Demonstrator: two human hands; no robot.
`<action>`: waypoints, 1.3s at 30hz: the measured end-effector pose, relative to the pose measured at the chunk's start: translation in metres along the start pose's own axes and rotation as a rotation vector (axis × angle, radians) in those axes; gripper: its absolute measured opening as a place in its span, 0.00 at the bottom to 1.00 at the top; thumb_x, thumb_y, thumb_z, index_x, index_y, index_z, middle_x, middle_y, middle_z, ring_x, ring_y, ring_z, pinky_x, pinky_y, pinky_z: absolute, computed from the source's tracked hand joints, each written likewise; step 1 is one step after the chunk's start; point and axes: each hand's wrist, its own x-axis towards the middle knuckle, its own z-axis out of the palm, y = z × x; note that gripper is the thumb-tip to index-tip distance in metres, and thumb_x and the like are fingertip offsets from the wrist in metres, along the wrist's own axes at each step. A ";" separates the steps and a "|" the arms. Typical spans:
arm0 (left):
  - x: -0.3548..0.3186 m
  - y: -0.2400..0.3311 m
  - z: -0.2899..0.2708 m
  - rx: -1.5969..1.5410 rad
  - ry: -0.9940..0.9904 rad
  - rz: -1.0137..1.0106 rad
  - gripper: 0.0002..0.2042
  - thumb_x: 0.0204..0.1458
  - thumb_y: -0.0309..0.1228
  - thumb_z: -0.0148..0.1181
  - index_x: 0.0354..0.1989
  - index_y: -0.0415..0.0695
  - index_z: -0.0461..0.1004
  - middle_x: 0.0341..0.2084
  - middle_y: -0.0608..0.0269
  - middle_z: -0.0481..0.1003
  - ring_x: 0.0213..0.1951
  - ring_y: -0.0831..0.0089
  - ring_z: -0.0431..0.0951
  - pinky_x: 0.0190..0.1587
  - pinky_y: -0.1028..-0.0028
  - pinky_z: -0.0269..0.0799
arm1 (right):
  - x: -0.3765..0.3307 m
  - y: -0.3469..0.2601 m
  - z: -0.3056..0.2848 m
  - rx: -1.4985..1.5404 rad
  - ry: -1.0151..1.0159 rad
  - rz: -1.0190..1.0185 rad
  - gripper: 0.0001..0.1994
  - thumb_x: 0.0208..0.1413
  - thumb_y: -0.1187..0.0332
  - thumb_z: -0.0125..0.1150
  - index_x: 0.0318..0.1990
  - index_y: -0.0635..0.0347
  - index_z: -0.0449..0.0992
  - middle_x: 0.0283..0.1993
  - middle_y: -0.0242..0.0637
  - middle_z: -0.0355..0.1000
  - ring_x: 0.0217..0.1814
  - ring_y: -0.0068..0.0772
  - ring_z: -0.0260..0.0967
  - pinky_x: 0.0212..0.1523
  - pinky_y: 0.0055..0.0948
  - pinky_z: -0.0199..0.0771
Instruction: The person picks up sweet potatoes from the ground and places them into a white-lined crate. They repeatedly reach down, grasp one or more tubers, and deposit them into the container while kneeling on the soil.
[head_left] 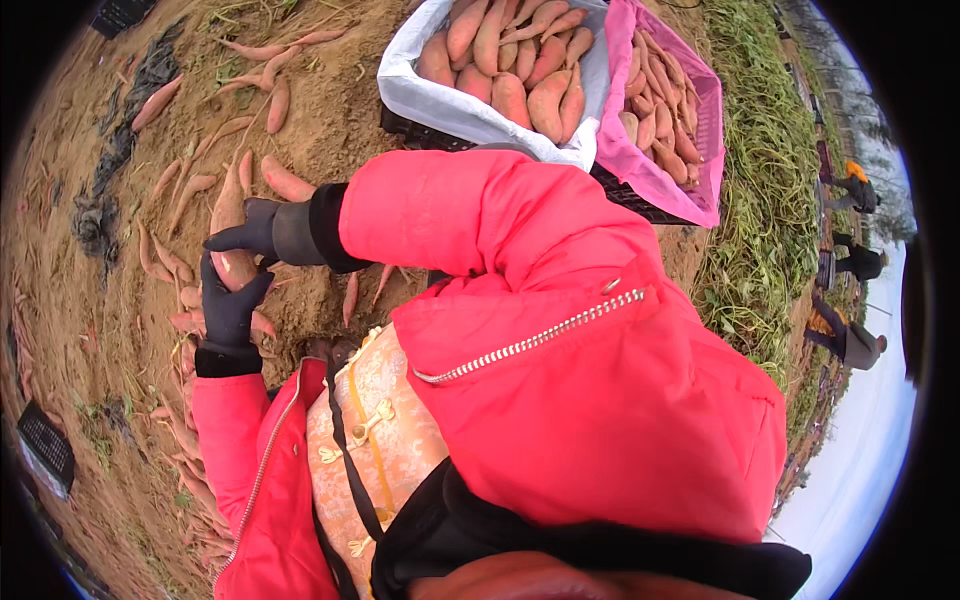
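Note:
Both my hands wear dark gloves and red sleeves. A long reddish sweet potato point(233, 268) lies between them, its upper part rising past my fingers. My right hand point(262, 232) reaches across from the right with its fingers closed over the middle of it. My left hand point(228, 305) cups its lower end between thumb and fingers. Other sweet potatoes lie around them on the soil, one of them point(286, 180) just above my right wrist. Whether the held one still touches the ground is hidden.
A crate lined in white point(425, 105) and one lined in pink point(708, 185), both full of sweet potatoes, stand beyond my right arm. Black plastic film point(95, 220) lies left; a black crate point(45, 445) sits lower left. Cut vines point(750, 190) and several people point(858, 345) are at right.

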 end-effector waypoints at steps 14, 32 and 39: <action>-0.012 -0.033 0.027 -0.295 0.109 -0.359 0.22 0.53 0.27 0.56 0.56 0.41 0.62 0.47 0.60 0.71 0.42 0.72 0.75 0.37 0.78 0.72 | -0.162 -0.065 -0.283 0.069 1.223 -0.494 0.22 0.51 0.63 0.58 0.52 0.62 0.64 0.41 0.42 0.70 0.42 0.36 0.68 0.41 0.33 0.69; -0.053 -0.230 -0.003 0.158 0.167 -1.038 0.23 0.42 0.48 0.66 0.36 0.40 0.72 0.28 0.59 0.73 0.20 0.64 0.71 0.21 0.67 0.67 | -0.222 0.075 -0.428 -1.225 1.320 0.513 0.32 0.51 0.44 0.51 0.60 0.49 0.59 0.53 0.53 0.67 0.55 0.51 0.64 0.54 0.39 0.63; -0.049 -0.209 -0.024 0.372 0.743 -1.146 0.35 0.43 0.46 0.65 0.55 0.36 0.61 0.46 0.44 0.68 0.50 0.56 0.69 0.47 0.67 0.66 | -0.245 0.083 -0.447 -1.276 1.353 0.518 0.29 0.53 0.47 0.51 0.57 0.56 0.64 0.52 0.50 0.68 0.54 0.45 0.66 0.53 0.33 0.65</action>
